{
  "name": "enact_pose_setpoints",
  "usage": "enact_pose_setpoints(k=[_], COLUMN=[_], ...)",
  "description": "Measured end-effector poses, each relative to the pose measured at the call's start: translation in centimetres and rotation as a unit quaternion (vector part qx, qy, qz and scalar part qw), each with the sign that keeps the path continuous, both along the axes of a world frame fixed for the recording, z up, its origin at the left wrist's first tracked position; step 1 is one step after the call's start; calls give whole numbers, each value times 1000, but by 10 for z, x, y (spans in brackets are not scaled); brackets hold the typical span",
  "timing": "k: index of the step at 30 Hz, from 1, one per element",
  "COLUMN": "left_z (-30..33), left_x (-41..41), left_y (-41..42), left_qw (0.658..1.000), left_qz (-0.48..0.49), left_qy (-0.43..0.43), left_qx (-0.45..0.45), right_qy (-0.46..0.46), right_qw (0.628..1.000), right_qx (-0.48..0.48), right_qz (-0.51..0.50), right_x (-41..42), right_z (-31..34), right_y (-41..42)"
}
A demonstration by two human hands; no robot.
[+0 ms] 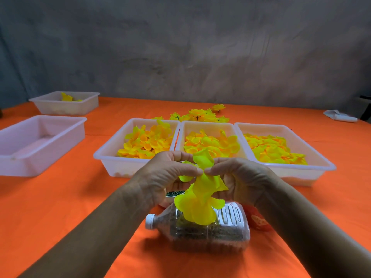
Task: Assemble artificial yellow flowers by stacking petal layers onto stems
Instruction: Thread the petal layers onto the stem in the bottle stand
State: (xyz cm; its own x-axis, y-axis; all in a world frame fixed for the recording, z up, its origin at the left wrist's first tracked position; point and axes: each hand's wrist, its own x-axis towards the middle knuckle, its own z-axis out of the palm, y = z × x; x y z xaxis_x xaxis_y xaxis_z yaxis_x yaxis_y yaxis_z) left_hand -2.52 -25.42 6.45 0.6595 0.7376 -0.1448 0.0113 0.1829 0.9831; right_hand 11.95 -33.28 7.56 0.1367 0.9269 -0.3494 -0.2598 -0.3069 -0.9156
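While your left hand and right hand meet, both pinching the petal layers above the bottle | step: stacking | next: seat a layer squarely; stem hidden.

Bright yellow fabric petal layers hang bunched in mid-air just above a clear bottle; one petal sticks up, the rest droop. Beyond the bottle, three white trays hold loose yellow-orange petals. Behind those, what look like finished flowers lie clustered.
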Motion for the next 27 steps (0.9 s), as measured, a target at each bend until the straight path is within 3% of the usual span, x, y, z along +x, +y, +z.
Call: enact_pose_setpoints(k=[5, 13, 27], left_z=[1, 2, 1], left_x=[-1, 1, 3], left_y=[1, 0, 5], left_qw=[1000, 1000, 999], left_qz=[-2, -6, 8], left_qy=[12, 8, 32], left_qx=[10, 3, -13], right_qy=[10, -54, -19], right_qw=[1000, 998, 999], right_qx=[11, 20, -5], right_qz=[0, -12, -31], right_x=[-2, 0, -1], right_z=[1, -1, -4], right_y=[-1, 0, 0])
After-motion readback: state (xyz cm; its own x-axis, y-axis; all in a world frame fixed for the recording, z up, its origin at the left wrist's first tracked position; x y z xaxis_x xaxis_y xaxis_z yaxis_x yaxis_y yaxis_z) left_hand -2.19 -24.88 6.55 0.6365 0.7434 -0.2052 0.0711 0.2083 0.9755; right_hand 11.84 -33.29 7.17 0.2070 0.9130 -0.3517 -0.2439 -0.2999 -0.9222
